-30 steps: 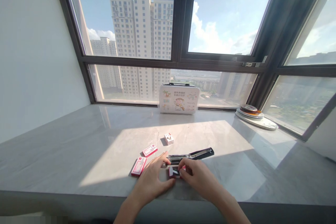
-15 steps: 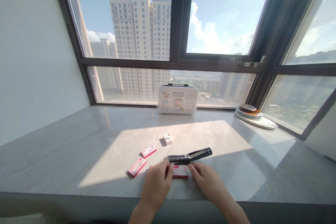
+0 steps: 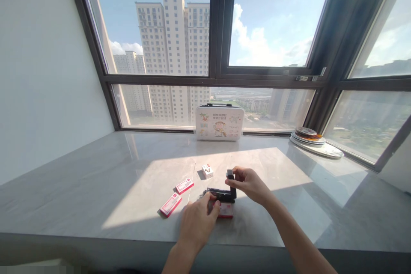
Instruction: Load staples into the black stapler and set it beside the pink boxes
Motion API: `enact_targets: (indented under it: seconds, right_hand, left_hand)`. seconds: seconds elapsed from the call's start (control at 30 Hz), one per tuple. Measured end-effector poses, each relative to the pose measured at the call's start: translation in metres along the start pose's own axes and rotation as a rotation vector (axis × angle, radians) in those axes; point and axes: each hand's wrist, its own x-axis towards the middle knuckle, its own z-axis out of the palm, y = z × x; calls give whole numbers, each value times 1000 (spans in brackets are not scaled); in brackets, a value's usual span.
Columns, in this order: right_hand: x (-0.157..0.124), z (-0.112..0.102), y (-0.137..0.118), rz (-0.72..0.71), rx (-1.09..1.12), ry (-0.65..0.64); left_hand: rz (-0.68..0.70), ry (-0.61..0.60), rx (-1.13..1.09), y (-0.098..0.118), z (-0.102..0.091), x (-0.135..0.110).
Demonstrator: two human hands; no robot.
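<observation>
Right hand (image 3: 252, 184) is pinching the upright top arm (image 3: 231, 180) of the black stapler (image 3: 221, 195). Left hand (image 3: 197, 222), fingers curled, is pressing on the stapler's base, just beside a red staple box (image 3: 226, 211). All are lying on the sunlit counter (image 3: 96, 180), with two more red boxes (image 3: 184, 185) lying to the left.

The stapler (image 3: 221, 193) lies between the left hand (image 3: 197, 222) and the right hand (image 3: 250, 184), with a staple box (image 3: 225, 211) at the left hand's fingertips — two flat boxes (image 3: 170, 204) left of that hand, a small box (image 3: 207, 171) beyond it, a tin case (image 3: 219, 122) far behind both.
</observation>
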Motion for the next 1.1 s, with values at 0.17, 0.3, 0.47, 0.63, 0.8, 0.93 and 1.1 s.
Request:
enact_targets:
  seconds: [0.17,0.3,0.47,0.63,0.8,0.93,1.1]
  right_hand:
    - [17,31,-16,-44,-364,-119]
    - [19,41,-20,-30,-511,-198]
    - [16,41,-17,-2,-568,-166]
    - [12,36,-10,34,-589,-135]
    - [12,40,-4,51,-600,-132]
    - [13,41,-4,65,-601,-127]
    - [13,42,-6,77,-616,-130]
  left_hand:
    - [25,10,72,0,-2,-3]
    - [132,20,41,9,-5,-6]
    - [295,9,32,12,-7,-6]
    - [200,112,166,-25,-27,-10]
    - [130,214,259,-68,-49,-23]
    - [89,246,307,-88,-56,-20]
    - [115,231,197,-101,-60,-2]
